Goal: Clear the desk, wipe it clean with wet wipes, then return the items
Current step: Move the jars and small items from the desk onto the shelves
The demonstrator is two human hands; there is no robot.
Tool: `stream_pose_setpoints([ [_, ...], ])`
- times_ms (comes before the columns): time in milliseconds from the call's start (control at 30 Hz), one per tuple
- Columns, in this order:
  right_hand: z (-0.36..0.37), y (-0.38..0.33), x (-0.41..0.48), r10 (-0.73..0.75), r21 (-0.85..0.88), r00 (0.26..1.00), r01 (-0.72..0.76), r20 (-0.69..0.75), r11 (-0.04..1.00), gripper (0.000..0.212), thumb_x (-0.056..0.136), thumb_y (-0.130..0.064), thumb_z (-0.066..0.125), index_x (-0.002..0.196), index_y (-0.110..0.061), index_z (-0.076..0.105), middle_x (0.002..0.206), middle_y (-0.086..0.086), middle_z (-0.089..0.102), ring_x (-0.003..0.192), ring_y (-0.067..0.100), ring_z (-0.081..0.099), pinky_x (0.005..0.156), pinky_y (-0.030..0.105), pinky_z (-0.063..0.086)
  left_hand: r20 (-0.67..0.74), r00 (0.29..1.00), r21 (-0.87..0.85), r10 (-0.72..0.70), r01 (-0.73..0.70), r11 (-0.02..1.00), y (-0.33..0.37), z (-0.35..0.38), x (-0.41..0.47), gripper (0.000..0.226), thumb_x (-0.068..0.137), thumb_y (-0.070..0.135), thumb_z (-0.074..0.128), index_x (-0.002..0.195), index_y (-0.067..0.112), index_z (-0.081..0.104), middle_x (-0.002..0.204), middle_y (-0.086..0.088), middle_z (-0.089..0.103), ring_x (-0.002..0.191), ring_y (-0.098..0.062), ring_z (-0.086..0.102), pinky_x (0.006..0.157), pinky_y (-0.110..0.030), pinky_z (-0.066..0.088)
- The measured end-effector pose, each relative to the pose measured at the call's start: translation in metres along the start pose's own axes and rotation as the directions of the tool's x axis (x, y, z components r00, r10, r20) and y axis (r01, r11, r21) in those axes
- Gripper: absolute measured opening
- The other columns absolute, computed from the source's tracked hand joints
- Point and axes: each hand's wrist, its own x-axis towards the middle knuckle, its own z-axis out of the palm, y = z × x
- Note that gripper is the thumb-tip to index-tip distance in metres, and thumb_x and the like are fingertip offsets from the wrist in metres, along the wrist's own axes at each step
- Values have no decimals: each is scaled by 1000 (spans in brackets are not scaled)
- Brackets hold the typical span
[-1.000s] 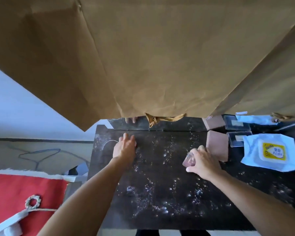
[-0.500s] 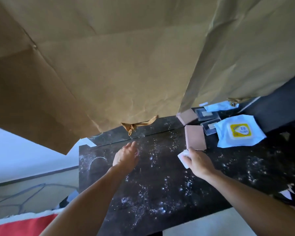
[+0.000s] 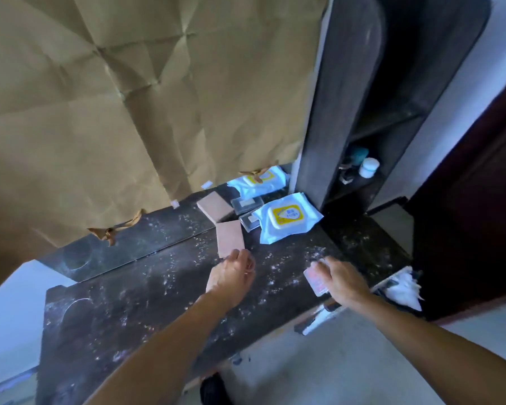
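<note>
The dark speckled desk [image 3: 146,290] runs from lower left to the right. My left hand [image 3: 232,277] hovers over it, loosely curled and holding nothing, with its fingertips at the near edge of a flat tan box [image 3: 230,239]. My right hand [image 3: 343,280] is near the desk's right front edge and grips a small clear pinkish case [image 3: 314,280]. A white wet wipes pack with a yellow lid [image 3: 287,217] lies at the back right, beside a small dark-lined clear case [image 3: 250,223].
Creased brown paper [image 3: 146,97] covers most of the mirror behind the desk, which reflects the box and the wipes. A dark shelf unit [image 3: 345,92] stands at the right with a white jar [image 3: 368,167]. Crumpled white tissue [image 3: 403,290] lies off the desk's right end.
The view has swung to the right. My right hand carried the small case rightward along the desk. My left hand left its flat rest and moved right to the tan box.
</note>
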Motion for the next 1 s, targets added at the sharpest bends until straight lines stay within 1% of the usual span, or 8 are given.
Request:
stream_pose_setpoints([
  [133, -48, 60, -13, 77, 52, 992, -73, -96, 996, 40, 96, -44, 39, 85, -12, 60, 94, 15, 68, 94, 34, 61, 78, 37, 43, -30, 994, -8, 102, -102, 995, 78, 9, 13, 31, 89, 34, 53, 115, 17, 49, 113, -5, 55, 99, -30, 59, 74, -39, 46],
  [233, -79, 95, -14, 128, 109, 980, -112, -152, 988, 36, 95, -46, 41, 72, -20, 53, 83, 9, 67, 86, 30, 61, 72, 35, 42, -25, 984, 26, 174, -173, 984, 125, 8, 33, 35, 90, 35, 52, 119, 16, 48, 113, -4, 54, 100, -30, 58, 71, -37, 43],
  [333, -104, 123, -1, 176, 156, 965, -147, -192, 977, 41, 93, -49, 42, 73, -17, 56, 74, 1, 61, 79, 26, 60, 70, 34, 44, -78, 964, 10, 252, -252, 968, 164, 3, 63, 29, 90, 32, 52, 112, 13, 50, 109, -5, 51, 98, -30, 56, 64, -34, 36],
  [433, -128, 142, 21, 196, 160, 960, -165, -202, 973, 39, 94, -46, 44, 77, -15, 60, 72, -2, 56, 73, 20, 56, 66, 32, 40, -148, 938, -9, 315, -319, 948, 195, -1, 106, 30, 87, 30, 57, 110, 12, 54, 110, -6, 49, 100, -29, 54, 67, -38, 43],
  [533, -153, 156, 46, 207, 169, 947, -169, -245, 971, 37, 93, -43, 48, 72, -15, 59, 68, -2, 56, 67, 17, 54, 61, 30, 37, -230, 905, -32, 357, -374, 927, 225, -10, 156, 33, 84, 28, 61, 112, 10, 56, 111, -8, 48, 103, -29, 51, 73, -44, 50],
  [667, -188, 169, 82, 200, 216, 942, -144, -270, 966, 41, 91, -37, 57, 56, -20, 43, 57, -6, 47, 54, 9, 47, 51, 25, 32, -341, 849, -27, 404, -438, 898, 265, -34, 224, 39, 85, 27, 62, 121, 10, 57, 113, -9, 53, 105, -27, 52, 76, -39, 49],
  [767, -214, 173, 109, 181, 233, 932, -109, -315, 966, 46, 88, -34, 62, 53, -18, 36, 51, -4, 40, 50, 13, 43, 49, 25, 29, -378, 829, -34, 412, -457, 889, 290, -55, 270, 43, 84, 24, 63, 123, 10, 55, 113, -9, 56, 105, -27, 53, 78, -37, 47],
  [1000, -241, 185, 162, 98, 269, 929, 2, -358, 963, 48, 85, -32, 65, 53, -23, 30, 48, -5, 31, 46, 9, 34, 50, 27, 28, -382, 877, -102, 290, -352, 930, 326, -82, 358, 43, 83, 17, 63, 125, 8, 54, 116, -11, 57, 109, -28, 51, 89, -38, 46],
])
